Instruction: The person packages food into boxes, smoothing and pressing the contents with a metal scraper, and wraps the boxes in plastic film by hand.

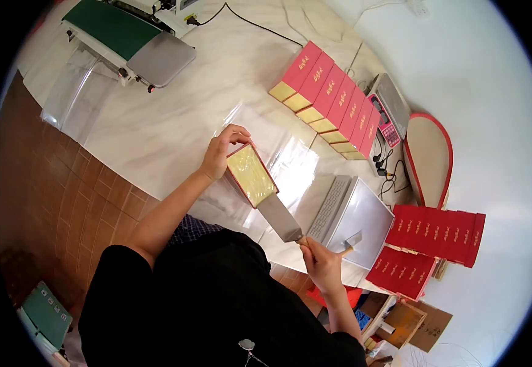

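Observation:
My left hand [224,150] grips the upper end of a red box [268,174], its fingers curled over the edge. The box is tilted toward me, and its open face shows a pale yellow, wrinkled, shiny filling [250,174]. In my right hand [322,267] is a flat metal spatula [280,218] with a wooden handle. Its blade tip meets the lower end of the box; whether it reaches inside I cannot tell. Under the box lie clear plastic sheets [241,119] on the marbled table [217,67].
Several red boxes [333,92] stand in a row behind, beside a scale [388,107]. To the right are a metal tray [363,214] with a small scraper [352,239] and stacked red boxes [437,232]. A green-belted machine [113,27] stands at the far left. A black cord [260,27] crosses the table.

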Demonstrator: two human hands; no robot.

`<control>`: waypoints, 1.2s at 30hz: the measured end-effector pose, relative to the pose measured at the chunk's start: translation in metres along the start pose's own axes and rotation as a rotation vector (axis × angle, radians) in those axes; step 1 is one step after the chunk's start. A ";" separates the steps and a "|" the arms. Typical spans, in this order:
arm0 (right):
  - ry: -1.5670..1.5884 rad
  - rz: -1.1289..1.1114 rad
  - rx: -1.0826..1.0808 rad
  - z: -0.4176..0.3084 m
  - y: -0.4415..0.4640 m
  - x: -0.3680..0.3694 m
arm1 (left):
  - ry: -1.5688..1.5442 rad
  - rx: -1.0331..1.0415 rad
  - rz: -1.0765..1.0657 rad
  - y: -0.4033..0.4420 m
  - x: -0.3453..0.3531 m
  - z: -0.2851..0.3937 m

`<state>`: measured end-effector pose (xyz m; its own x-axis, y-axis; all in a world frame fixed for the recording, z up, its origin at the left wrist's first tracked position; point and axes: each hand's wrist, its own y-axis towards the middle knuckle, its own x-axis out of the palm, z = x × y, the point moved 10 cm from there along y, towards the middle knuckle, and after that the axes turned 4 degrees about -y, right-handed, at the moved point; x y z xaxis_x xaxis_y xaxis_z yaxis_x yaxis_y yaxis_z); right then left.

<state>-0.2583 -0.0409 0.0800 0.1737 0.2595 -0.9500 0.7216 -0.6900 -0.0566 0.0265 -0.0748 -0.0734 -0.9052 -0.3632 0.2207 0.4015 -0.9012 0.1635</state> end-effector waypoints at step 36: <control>-0.186 -0.029 -0.054 -0.032 0.084 0.048 | -0.111 0.038 0.005 -0.002 0.007 -0.001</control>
<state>-0.1677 -0.0646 0.0400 0.0290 0.1456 -0.9889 0.7602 -0.6456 -0.0728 0.0190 -0.0759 -0.0735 -0.8830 -0.3370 0.3267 0.4125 -0.8892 0.1977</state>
